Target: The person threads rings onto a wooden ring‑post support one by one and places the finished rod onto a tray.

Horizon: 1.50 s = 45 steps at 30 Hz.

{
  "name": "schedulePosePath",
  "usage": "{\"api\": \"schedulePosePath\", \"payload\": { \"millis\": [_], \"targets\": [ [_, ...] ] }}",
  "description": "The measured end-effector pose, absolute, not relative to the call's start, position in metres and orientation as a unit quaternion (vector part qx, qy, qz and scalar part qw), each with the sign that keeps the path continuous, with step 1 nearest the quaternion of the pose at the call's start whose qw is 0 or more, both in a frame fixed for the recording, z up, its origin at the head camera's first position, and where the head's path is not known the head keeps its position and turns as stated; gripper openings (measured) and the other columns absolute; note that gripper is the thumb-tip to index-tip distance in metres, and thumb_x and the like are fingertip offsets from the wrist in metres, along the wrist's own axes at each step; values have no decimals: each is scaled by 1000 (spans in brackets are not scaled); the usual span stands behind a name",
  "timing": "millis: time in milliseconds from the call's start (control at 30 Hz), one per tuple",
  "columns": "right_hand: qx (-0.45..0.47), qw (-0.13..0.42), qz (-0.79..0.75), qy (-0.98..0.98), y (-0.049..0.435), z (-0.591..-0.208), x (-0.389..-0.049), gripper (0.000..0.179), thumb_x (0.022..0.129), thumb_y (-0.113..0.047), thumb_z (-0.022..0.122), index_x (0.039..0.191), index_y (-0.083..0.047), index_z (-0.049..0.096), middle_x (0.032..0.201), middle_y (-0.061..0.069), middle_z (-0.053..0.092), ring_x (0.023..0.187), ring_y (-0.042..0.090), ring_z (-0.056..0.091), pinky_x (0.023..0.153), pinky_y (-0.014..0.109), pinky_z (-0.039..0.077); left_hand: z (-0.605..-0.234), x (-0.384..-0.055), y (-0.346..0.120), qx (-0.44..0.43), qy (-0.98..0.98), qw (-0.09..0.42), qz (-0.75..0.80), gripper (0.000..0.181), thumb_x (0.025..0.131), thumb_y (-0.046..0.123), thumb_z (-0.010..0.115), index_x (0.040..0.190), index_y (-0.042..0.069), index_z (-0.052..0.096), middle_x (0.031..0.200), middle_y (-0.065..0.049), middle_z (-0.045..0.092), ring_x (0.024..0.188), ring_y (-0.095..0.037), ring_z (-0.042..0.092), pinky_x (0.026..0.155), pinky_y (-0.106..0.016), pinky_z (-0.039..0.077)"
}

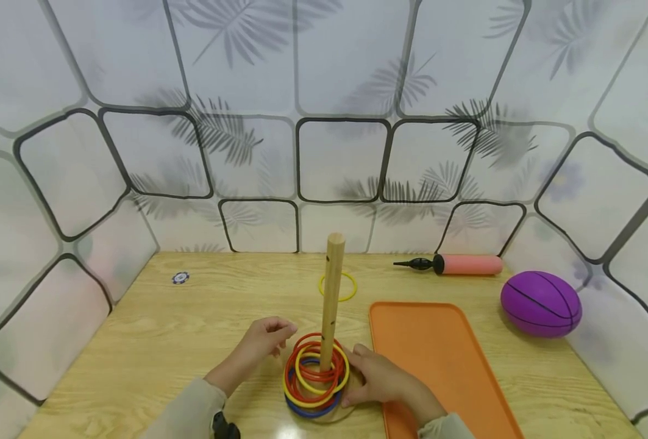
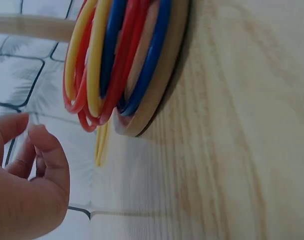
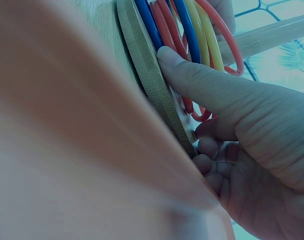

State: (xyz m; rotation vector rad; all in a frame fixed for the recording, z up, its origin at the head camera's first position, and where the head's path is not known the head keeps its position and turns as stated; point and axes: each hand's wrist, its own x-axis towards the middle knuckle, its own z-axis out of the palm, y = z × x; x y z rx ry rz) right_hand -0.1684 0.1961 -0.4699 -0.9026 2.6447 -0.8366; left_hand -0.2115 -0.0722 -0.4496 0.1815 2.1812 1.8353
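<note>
A wooden ring toss stand (image 1: 331,299) has a round base (image 3: 151,82) and an upright peg. Red, yellow and blue rings (image 1: 317,393) lie stacked unevenly round the peg, some tilted. My right hand (image 1: 381,378) grips the right edge of the base, its thumb (image 3: 184,70) near the lowest blue ring and its fingers curled at the far side. Left of the stack, my left hand (image 1: 260,347) hovers with loosely bent fingers, thumb and index tips close together. Nothing shows between them in the left wrist view, where the rings (image 2: 94,65) are apart from the hand.
A yellow ring (image 1: 355,291) lies on the table behind the peg. An orange tray (image 1: 428,341) is just right of my right hand. Farther right are a purple ball (image 1: 541,303) and a pink hand pump (image 1: 472,264). A poker chip (image 1: 180,278) lies back left.
</note>
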Motion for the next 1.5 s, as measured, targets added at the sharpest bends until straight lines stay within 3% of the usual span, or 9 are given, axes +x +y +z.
{"api": "schedulePosePath", "payload": {
  "millis": [233,433,600,800,1267,1500],
  "targets": [
    [-301,121,-288,901,198,-473,-168,92,71,-49,79,145,-12,40,82,-8,35,67,3,32,57,15,31,-451,-225,-72,80,724,159,666,39,91,26,65,108,-8,60,81,-6,58,71,-13,53,58,-25,47],
    [-293,132,-289,902,200,-473,-167,92,71,-49,78,145,-13,39,83,-8,36,67,3,32,58,15,31,-449,-238,-68,90,723,162,666,38,90,23,66,111,-8,60,94,-10,63,77,-13,56,64,-26,49],
    [-288,129,-287,904,201,-474,-166,91,71,-49,79,145,-15,40,83,-9,36,67,3,33,58,16,31,-448,-250,-63,101,728,163,659,36,91,19,64,114,-8,60,95,-8,64,79,-14,58,67,-28,50],
    [-292,119,-280,906,200,-473,-165,90,70,-50,79,145,-16,41,83,-9,37,67,2,33,58,16,32,-449,-264,-57,124,737,174,641,38,92,19,63,119,-7,58,98,-6,64,83,-15,59,71,-30,52],
    [-290,120,-278,908,199,-469,-167,93,70,-49,79,146,-15,37,83,-9,36,67,3,33,59,15,33,-465,-300,-41,153,752,212,606,36,92,20,64,122,1,62,107,-17,65,90,-19,63,77,-34,53],
    [-293,123,-277,907,199,-470,-168,93,71,-51,78,147,-15,36,83,-9,37,68,2,34,59,15,33,-470,-313,-32,154,754,218,601,34,92,16,62,121,-2,62,99,-7,68,85,-15,63,74,-32,54]
  ]
}}
